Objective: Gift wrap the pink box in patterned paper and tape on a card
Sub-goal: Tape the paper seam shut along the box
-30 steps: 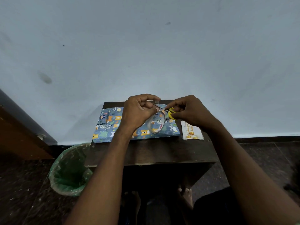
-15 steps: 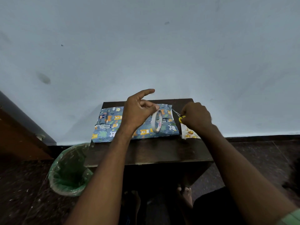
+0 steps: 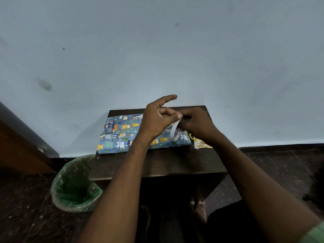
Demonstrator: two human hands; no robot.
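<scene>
The box wrapped in blue animal-patterned paper [image 3: 140, 135] lay flat on the small dark wooden table [image 3: 157, 163], toward its 12 o'clock edge, so the wrapping looked finished apart from sealing and the card. The left hand [image 3: 157, 121] hung above the parcel's 3 o'clock end, thumb and middle fingers pinching the white ring-shaped roll of tape [image 3: 175, 132], index finger stuck out toward 1 o'clock, probably to keep it off the sticky strip. The right hand [image 3: 198, 125] met it at the roll's top, fingertips curled together as if pinching the tape's loose end to peel a length; the strip itself was too small to make out. Yellow-handled scissors [image 3: 191, 136] and the small white card with yellow pictures [image 3: 201, 143] lay at the parcel's 3 o'clock side, within easy reach. A green-lined waste bin [image 3: 75, 186] stood on the floor at the table's 8 o'clock.
</scene>
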